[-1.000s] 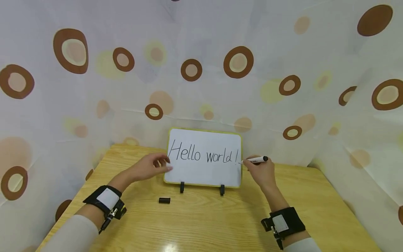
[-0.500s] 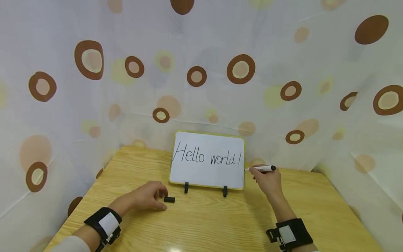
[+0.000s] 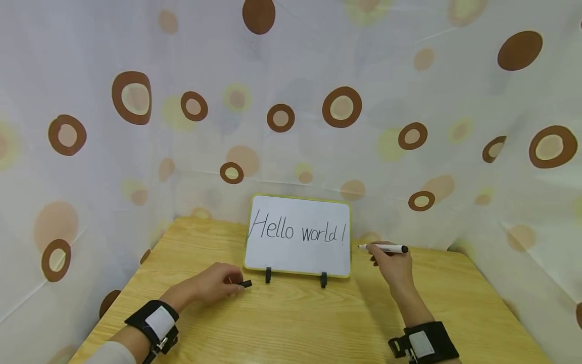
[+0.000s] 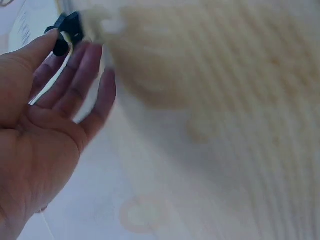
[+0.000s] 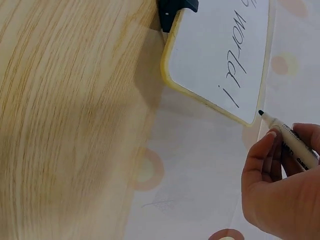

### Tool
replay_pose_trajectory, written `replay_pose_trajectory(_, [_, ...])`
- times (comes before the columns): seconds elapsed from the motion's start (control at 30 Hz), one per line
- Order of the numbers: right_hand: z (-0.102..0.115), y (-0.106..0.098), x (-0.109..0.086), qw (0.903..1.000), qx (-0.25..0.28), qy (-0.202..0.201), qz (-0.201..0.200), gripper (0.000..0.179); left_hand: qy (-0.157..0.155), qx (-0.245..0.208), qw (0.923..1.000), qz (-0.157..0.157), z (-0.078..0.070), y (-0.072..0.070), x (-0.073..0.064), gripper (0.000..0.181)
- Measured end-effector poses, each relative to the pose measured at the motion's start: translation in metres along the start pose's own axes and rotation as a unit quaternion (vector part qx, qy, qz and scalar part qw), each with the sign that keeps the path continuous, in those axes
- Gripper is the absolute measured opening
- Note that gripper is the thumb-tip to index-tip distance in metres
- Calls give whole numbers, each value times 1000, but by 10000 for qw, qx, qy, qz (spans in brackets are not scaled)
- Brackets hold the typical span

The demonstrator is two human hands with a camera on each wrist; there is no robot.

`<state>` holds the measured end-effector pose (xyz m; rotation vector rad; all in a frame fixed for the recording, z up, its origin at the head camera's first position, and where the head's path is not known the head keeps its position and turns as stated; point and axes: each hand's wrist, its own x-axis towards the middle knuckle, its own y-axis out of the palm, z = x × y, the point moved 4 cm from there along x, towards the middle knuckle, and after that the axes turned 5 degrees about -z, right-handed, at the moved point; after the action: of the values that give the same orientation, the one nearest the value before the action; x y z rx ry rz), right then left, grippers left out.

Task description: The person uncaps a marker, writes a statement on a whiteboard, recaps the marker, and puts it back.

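Observation:
My left hand (image 3: 212, 283) pinches a small black marker cap (image 3: 246, 283) between thumb and fingers, low over the table. In the left wrist view the cap (image 4: 61, 47) shows at the thumb tip. My right hand (image 3: 395, 269) holds a white marker (image 3: 387, 247) with a black end, its uncapped tip pointing left. That dark tip is off the whiteboard (image 3: 295, 258), just past its right edge, and the marker (image 5: 296, 144) shows the same in the right wrist view. "Hello world!" is handwritten in black across the yellow-rimmed board.
Two black stand feet, the left foot (image 3: 268, 275) and the right foot (image 3: 324, 279), prop the board upright on the wooden table (image 3: 295, 323). Behind it hangs a pale curtain (image 3: 291, 60) with brown and peach circles. Each wrist wears a black strap.
My left hand has come down from the board's left edge to the table and taken hold of the cap. The right hand has drawn the marker away from the board, rightward and slightly down.

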<state>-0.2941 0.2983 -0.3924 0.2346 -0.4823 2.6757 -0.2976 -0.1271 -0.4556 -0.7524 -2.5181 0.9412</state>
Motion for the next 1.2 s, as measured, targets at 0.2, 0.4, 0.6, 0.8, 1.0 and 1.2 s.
replay_pose_trajectory(0.2, [-10,9,1,9577,2676,893,562,14,-80,-1248,9902,-624,-12,-13,10,23])
replay_pose_trajectory(0.4, [-7,43,-31,9090,3626,1214,1661,26,201,-2477,9607,-1237,-37,-1,23,25])
replay_pose_trajectory(0.6, [16,81,-61,8832,3821,774,2608,21,424,-2720,9519,-1342,-56,10,29,21])
replay_pose_trajectory(0.8, [20,103,-77,8794,3793,921,2726,23,526,-2718,9526,-1259,-66,19,33,19])
replay_pose_trajectory(1.0, [21,112,-82,8844,3711,900,2682,21,484,-2637,9551,-1264,-70,25,37,17])
replay_pose_trajectory(1.2, [22,119,-84,8809,3730,814,2797,25,601,-2714,9533,-1179,-74,30,40,20])
